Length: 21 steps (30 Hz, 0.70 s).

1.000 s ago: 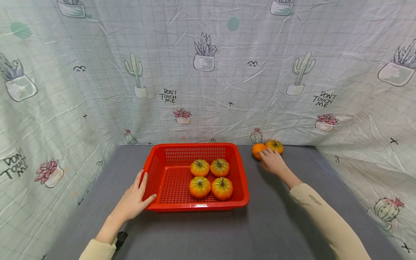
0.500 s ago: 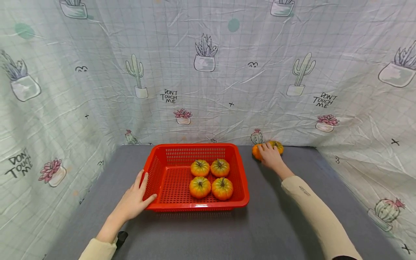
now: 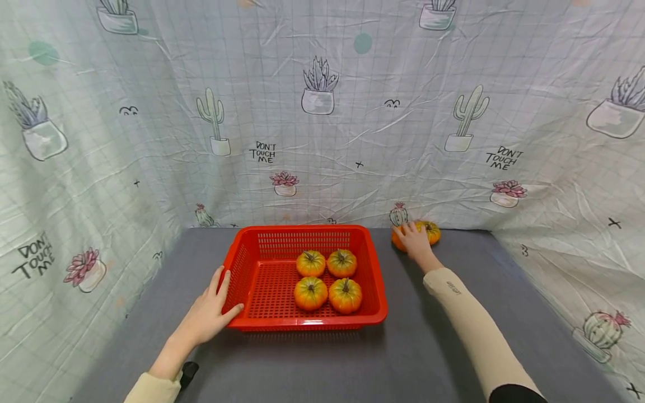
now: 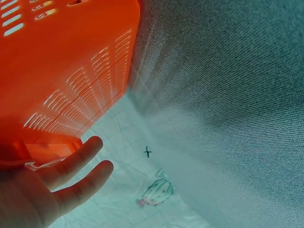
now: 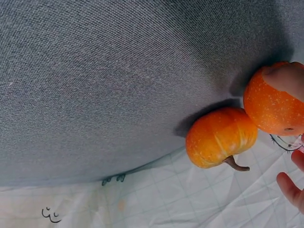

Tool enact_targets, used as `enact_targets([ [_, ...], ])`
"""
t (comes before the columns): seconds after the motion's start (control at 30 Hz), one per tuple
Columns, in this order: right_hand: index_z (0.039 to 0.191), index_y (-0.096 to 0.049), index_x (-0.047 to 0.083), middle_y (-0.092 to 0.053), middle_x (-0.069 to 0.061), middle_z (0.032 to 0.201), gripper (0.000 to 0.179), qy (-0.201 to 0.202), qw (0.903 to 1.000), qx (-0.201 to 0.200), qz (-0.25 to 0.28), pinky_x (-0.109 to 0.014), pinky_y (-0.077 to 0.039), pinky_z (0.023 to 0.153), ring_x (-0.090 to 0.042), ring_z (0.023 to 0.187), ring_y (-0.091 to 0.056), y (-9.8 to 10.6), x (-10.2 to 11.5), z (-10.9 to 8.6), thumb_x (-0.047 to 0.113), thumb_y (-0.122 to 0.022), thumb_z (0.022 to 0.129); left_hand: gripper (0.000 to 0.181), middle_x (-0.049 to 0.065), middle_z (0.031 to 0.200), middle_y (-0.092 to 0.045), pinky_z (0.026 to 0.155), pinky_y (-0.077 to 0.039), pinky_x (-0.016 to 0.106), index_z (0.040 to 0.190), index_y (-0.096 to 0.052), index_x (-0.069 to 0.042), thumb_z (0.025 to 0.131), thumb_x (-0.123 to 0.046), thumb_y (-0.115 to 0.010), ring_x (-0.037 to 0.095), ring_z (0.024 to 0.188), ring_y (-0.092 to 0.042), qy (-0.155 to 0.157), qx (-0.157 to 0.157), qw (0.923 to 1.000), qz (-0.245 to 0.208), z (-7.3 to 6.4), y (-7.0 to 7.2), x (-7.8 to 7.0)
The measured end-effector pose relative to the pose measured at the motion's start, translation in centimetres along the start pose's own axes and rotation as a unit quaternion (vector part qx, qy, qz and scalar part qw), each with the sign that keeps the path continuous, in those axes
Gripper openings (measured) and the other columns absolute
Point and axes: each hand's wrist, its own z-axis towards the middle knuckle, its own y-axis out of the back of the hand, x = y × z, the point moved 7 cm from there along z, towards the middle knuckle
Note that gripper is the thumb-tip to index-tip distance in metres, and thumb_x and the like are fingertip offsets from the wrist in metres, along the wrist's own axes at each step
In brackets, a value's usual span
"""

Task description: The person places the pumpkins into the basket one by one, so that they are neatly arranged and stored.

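Observation:
A red plastic basket (image 3: 304, 322) with slotted walls holds several small orange pumpkins, among them a front-right pumpkin (image 3: 345, 295). My left hand (image 3: 204, 313) rests at its left side, fingers straight along the outside and thumb over the front-left rim; in the left wrist view two fingers (image 4: 78, 187) extend past the wall. At the back right, my right hand (image 3: 417, 242) grips an orange pumpkin (image 5: 273, 111), its thumb pressed on the speckled skin. Beside that one lies another pumpkin (image 5: 221, 137), yellow-streaked with a brown stem, partly behind the hand in the head view.
Grey cloth covers the table (image 3: 312, 369). A pale curtain (image 3: 353, 112) printed with potted cacti hangs behind and along both sides, right behind the two loose pumpkins. A black band (image 3: 188, 374) shows at the left wrist.
My right hand has shifted left over the nearer loose pumpkin, and its forearm has swung left. My left hand and the basket have stayed in place.

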Motion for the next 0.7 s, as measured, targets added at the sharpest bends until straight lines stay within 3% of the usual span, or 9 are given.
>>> enact_targets([
  [0.17, 0.133, -0.039, 0.014, -0.042, -0.019, 0.129, 0.069, -0.002, 0.9998, -0.014, -0.010, -0.054, -0.036, 0.088, -0.036, 0.115, -0.038, 0.0, 0.1, 0.3, 0.009, -0.071, 0.073, 0.079, 0.023, 0.146, -0.010, 0.087, -0.038, 0.057, 0.140, -0.018, 0.006, 0.085, -0.039, -0.054, 0.048, 0.116, -0.040, 0.001, -0.002, 1.0000, 0.001, 0.0, 0.0, 0.1],
  [0.33, 0.132, -0.041, 0.015, -0.042, -0.019, 0.128, 0.066, -0.010, 0.9999, -0.001, -0.009, -0.054, -0.035, 0.089, -0.035, 0.115, -0.037, -0.1, 0.2, 0.5, 0.009, -0.070, 0.073, 0.079, 0.024, 0.146, -0.010, 0.087, -0.038, 0.057, 0.139, -0.019, 0.007, 0.085, -0.039, -0.054, 0.049, 0.116, -0.039, 0.000, -0.003, 1.0000, 0.002, 0.1, 0.0, 0.0],
  [0.5, 0.134, -0.039, 0.017, -0.042, -0.018, 0.127, 0.067, -0.019, 0.9998, 0.008, -0.009, -0.056, -0.034, 0.088, -0.035, 0.116, -0.036, -2.4, -0.6, 1.8, 0.008, -0.068, 0.074, 0.079, 0.024, 0.146, -0.010, 0.087, -0.038, 0.057, 0.139, -0.018, 0.007, 0.085, -0.038, -0.054, 0.049, 0.116, -0.039, -0.001, -0.004, 1.0000, 0.003, 0.1, -0.1, 0.0],
  [0.57, 0.136, -0.034, 0.020, -0.042, -0.017, 0.125, 0.071, -0.013, 0.9995, -0.014, -0.027, -0.055, -0.035, 0.085, -0.034, 0.114, -0.035, -3.7, -0.9, 2.5, 0.010, -0.068, 0.074, 0.079, 0.023, 0.146, -0.010, 0.087, -0.038, 0.057, 0.139, -0.019, 0.006, 0.085, -0.039, -0.054, 0.049, 0.116, -0.040, 0.000, -0.005, 1.0000, 0.001, 0.1, -0.1, 0.0],
  [0.7, 0.134, -0.036, 0.019, -0.043, -0.017, 0.122, 0.068, -0.011, 0.9991, -0.031, -0.026, -0.053, -0.037, 0.082, -0.034, 0.112, -0.036, -3.6, -0.8, 2.4, 0.008, -0.068, 0.075, 0.079, 0.023, 0.146, -0.010, 0.087, -0.038, 0.056, 0.139, -0.019, 0.007, 0.085, -0.038, -0.054, 0.048, 0.116, -0.040, -0.004, -0.009, 0.9999, -0.003, 0.1, -0.1, 0.0],
])
